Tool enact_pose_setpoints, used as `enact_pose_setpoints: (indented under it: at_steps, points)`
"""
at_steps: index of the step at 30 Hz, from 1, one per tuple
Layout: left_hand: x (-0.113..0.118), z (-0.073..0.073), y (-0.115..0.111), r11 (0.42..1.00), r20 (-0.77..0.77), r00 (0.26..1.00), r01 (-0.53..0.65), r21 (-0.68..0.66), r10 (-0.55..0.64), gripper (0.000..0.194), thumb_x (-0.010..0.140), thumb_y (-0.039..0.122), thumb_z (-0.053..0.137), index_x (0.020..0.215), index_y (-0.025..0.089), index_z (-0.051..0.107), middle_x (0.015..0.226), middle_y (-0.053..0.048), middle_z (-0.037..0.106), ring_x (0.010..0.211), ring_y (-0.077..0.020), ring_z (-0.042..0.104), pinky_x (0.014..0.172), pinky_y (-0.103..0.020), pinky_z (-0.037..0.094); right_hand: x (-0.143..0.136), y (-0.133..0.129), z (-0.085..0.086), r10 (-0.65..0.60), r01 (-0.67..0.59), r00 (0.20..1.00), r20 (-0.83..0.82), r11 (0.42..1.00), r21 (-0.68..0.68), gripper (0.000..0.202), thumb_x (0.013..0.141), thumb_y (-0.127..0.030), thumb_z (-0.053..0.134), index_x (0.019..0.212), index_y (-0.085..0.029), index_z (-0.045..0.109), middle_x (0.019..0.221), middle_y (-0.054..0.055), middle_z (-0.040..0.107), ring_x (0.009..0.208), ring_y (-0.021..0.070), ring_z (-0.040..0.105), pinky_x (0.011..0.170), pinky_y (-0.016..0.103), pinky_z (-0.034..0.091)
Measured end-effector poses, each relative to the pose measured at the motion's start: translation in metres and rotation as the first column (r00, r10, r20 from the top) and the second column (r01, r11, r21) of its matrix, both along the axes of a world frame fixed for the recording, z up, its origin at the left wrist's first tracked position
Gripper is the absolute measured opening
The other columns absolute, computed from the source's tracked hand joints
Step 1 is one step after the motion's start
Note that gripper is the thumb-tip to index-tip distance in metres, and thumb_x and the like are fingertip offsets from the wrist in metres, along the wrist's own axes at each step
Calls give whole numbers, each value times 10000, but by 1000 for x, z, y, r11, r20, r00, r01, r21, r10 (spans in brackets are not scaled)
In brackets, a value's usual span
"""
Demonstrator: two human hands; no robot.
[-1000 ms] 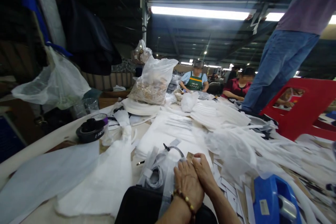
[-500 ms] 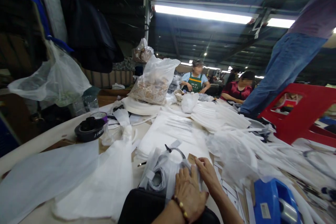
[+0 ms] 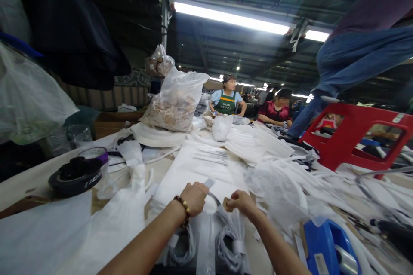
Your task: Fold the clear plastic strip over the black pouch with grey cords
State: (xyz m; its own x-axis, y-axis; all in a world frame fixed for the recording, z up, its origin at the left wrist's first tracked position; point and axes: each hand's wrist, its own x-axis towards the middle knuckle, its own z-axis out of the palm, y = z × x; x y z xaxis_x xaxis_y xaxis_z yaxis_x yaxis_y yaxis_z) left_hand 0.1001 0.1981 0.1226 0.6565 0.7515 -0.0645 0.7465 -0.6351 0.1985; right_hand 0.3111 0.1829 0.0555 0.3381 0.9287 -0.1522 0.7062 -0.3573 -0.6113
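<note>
My left hand [image 3: 193, 199], a beaded bracelet at its wrist, is closed at the top of a plastic-wrapped bundle; what its fingers hold is hidden. A dark curved handle [image 3: 214, 199] emerges just right of it, and a translucent strip [image 3: 209, 183] shows by the fingertips. Pinched in my right hand [image 3: 242, 203] is a small brown card [image 3: 227, 204]. Below both hands lie two wrapped coils of grey strap, the left coil [image 3: 184, 245] and the right coil [image 3: 229, 247], with a clear band [image 3: 206, 240] between them. Something black shows at the bottom edge.
White sheets [image 3: 193, 163] are stacked ahead. A black tape roll [image 3: 75, 180] lies left, a blue tape dispenser [image 3: 329, 245] right. White tubing [image 3: 306, 176] and plastic cover the right side. Beyond are a filled bag [image 3: 176, 103], a red stool [image 3: 348, 137] and several people.
My left hand has moved from lying flat on the bundle up to its far end and closed. The right hand stays at the brown card. The view has shifted, and the standing person's leg is raised.
</note>
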Motion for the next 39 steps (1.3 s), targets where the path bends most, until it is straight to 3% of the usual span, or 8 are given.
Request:
enact_pose_setpoints:
  at_steps: [8,13,18,21,27,31,35,39]
  points:
    - [8,-6,32,985,-170,982,51,-162,-79,237,709,159,661,936,106,616,941,-94,663,892,-213,623,761,-351,509,17,-13,-12,-130,118,977,-171,990,-79,191,874,-241,558,714,-149,508,502,-105,443,374,46,400,390,174,338]
    - [13,-4,24,997,-145,988,52,-61,-60,309,692,108,589,996,57,589,1041,-212,614,986,-320,580,811,-438,471,23,-43,-26,-200,255,940,-277,950,180,66,775,-258,496,799,-202,470,487,-62,521,474,139,533,483,247,403]
    - [44,-4,11,946,-63,944,325,-17,-325,412,689,22,475,1059,181,562,1130,-87,592,1040,-210,547,869,-315,433,18,-58,-35,-232,346,927,-295,833,431,371,721,-511,452,928,-204,480,709,30,628,662,208,595,685,323,455]
    - [65,-13,15,924,-163,909,377,-71,-383,257,653,39,539,876,133,625,962,-135,657,945,-283,601,842,-409,449,17,-55,-39,-222,337,933,-284,815,472,367,752,-485,424,964,-193,491,657,25,599,619,215,579,639,330,452]
    - [71,-19,28,921,-239,890,365,-134,-388,251,647,28,523,795,150,686,861,-140,682,859,-294,644,699,-353,498,14,-59,-39,19,58,989,-146,860,508,270,791,-340,415,770,-225,658,987,115,629,928,261,579,842,398,436]
    - [60,-9,24,919,-179,901,380,-108,-394,306,671,45,476,865,148,689,900,-127,663,872,-257,629,739,-326,485,12,-67,-25,341,-343,938,65,881,326,363,773,-262,505,1107,-305,640,1427,75,371,1332,295,269,1076,493,209]
    - [55,0,16,916,-105,912,387,-107,-397,294,700,70,468,851,187,692,852,-78,654,822,-207,619,715,-278,465,10,-65,-9,509,-518,855,96,833,193,430,776,-243,568,1165,-425,565,1273,-27,551,1300,252,339,1086,519,149]
    - [53,11,10,915,-55,919,380,-137,-390,270,697,77,494,833,194,696,811,-48,649,783,-174,600,688,-243,437,11,-59,-12,533,-496,844,-57,817,294,318,785,-235,572,1056,-383,644,1206,-25,607,1295,254,340,1092,521,38]
